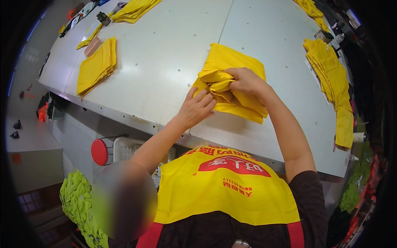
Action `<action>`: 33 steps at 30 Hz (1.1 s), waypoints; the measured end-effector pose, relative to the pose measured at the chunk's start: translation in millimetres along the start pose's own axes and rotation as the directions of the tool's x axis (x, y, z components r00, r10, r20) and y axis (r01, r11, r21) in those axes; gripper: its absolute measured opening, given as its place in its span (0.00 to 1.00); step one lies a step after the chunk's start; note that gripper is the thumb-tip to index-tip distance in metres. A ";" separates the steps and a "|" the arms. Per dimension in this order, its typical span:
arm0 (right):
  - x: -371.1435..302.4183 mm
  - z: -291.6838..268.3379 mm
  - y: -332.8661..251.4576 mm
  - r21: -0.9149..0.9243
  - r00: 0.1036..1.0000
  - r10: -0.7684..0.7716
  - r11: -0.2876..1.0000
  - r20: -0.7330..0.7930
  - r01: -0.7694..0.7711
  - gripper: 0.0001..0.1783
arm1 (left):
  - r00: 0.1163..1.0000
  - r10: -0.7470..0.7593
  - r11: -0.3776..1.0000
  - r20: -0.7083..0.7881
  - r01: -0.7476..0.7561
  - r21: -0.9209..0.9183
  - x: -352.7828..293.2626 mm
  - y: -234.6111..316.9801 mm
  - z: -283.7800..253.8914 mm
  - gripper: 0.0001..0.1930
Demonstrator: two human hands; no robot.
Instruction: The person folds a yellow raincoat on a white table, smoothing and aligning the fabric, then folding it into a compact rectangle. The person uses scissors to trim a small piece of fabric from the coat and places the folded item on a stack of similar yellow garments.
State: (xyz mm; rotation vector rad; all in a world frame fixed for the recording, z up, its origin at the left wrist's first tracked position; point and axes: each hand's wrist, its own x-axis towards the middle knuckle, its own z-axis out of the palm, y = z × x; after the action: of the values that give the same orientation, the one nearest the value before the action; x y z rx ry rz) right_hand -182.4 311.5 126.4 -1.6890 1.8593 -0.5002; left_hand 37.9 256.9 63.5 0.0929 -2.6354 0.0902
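A bundle of folded yellow cloth (237, 56) lies on the pale worktable in front of me, its middle bunched up in loose folds. My right hand (249, 82) is closed round a gathered part of this cloth, with thumb and fingers pinching the fabric. At the bundle's near left edge, my left hand (196, 108) has its fingers apart, with the tips at or just beside the fabric. Whether those fingertips press on the cloth, I cannot tell. The garment's exact kind is hidden by its folds.
Yellow cloth stacks lie at left (98, 68), far left (134, 10) and along the right edge (331, 87) of the worktable (165, 53). Below its near edge are a red stool (99, 152) and a white basket (124, 149). Lime-green cloth (80, 206) is heaped at lower left.
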 end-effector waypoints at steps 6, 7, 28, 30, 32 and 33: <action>1.6 -3.0 3.6 0.065 0.998 0.060 0.996 0.010 -0.060 0.21 | 0.984 0.123 0.982 0.128 -0.102 -0.159 -5.6 -7.7 11.8 0.06; 1.2 -5.2 5.9 0.108 0.996 0.086 0.990 0.014 -0.087 0.21 | 0.982 0.142 0.978 0.127 -0.120 -0.170 -3.1 -5.5 10.3 0.07; -40.7 86.9 17.8 -0.280 0.957 -0.288 0.922 -0.036 0.266 0.31 | 0.950 -0.088 0.980 0.300 0.136 -0.146 -11.4 7.3 0.2 0.06; -44.3 104.9 25.9 -0.369 0.938 -0.344 0.878 -0.049 0.303 0.30 | 0.936 -0.047 0.979 0.350 0.112 -0.169 -20.2 6.2 8.1 0.06; -50.2 111.0 20.5 -0.439 0.935 -0.355 0.837 0.021 0.327 0.23 | 0.917 -0.023 0.979 0.399 0.101 -0.175 -20.5 8.4 8.6 0.06; -50.8 117.1 20.1 -0.470 0.934 -0.347 0.812 0.086 0.345 0.21 | 0.906 -0.011 0.979 0.423 0.095 -0.179 -20.3 9.9 8.0 0.06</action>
State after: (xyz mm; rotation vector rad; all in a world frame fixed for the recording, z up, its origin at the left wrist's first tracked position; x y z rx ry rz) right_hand -121.6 376.1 32.3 -2.3851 1.7756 -0.1780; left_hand 51.0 267.1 46.2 0.1300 -3.0535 -0.2354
